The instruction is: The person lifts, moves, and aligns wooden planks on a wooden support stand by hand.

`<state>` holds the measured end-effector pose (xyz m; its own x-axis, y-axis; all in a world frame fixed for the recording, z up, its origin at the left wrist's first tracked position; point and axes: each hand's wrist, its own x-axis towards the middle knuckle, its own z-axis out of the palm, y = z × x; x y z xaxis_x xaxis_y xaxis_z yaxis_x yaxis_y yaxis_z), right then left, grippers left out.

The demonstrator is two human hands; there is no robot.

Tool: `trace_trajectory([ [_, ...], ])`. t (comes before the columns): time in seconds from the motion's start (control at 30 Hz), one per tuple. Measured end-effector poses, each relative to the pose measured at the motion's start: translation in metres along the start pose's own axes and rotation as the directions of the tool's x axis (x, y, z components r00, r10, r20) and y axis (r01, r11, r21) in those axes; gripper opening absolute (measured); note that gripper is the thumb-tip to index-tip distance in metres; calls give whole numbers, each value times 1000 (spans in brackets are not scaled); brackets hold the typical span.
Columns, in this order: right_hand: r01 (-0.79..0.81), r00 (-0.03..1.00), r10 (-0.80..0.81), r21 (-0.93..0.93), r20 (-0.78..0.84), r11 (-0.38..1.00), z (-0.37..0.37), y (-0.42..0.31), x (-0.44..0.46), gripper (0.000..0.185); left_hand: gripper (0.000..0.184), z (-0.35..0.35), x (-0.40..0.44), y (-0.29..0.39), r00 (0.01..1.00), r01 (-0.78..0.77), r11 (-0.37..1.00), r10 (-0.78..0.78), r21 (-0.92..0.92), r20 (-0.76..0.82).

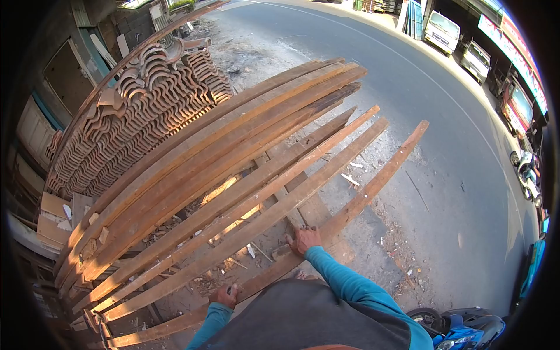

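Note:
A long wooden beam (373,189) runs diagonally in front of my body, the closest of several beams laid side by side. My right hand (305,240) lies over it near its middle, fingers curled across the far edge and the thumb side spread a little. Lower down the same beam, my left hand (225,296) is closed on it. A small dark spot shows between the thumb and fingers there; I cannot make out what it is. Just beyond lies another beam (324,181), with a gap between the two.
Stacked curved roof tiles (151,111) stand at the left behind the beams (216,146). Crosswise timbers (312,204) support the beams. Wood scraps litter the ground. An asphalt road (455,157) curves along the right, with parked trucks (442,32) across it. A blue motorcycle (466,329) stands at lower right.

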<state>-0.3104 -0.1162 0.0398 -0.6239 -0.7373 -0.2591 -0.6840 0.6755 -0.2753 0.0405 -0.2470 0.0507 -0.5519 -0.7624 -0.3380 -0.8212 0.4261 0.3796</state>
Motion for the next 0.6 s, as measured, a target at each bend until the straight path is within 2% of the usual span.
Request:
trace_trajectory([
  [0.07,-18,1000,18,15,-14,1000,2,-1,0,51,46,3,2,-4,1000,1,1000,-1,25,3],
  [0.6,-20,1000,20,16,-21,1000,1,-1,-1,52,47,17,5,-18,1000,-14,1000,15,15,-26],
])
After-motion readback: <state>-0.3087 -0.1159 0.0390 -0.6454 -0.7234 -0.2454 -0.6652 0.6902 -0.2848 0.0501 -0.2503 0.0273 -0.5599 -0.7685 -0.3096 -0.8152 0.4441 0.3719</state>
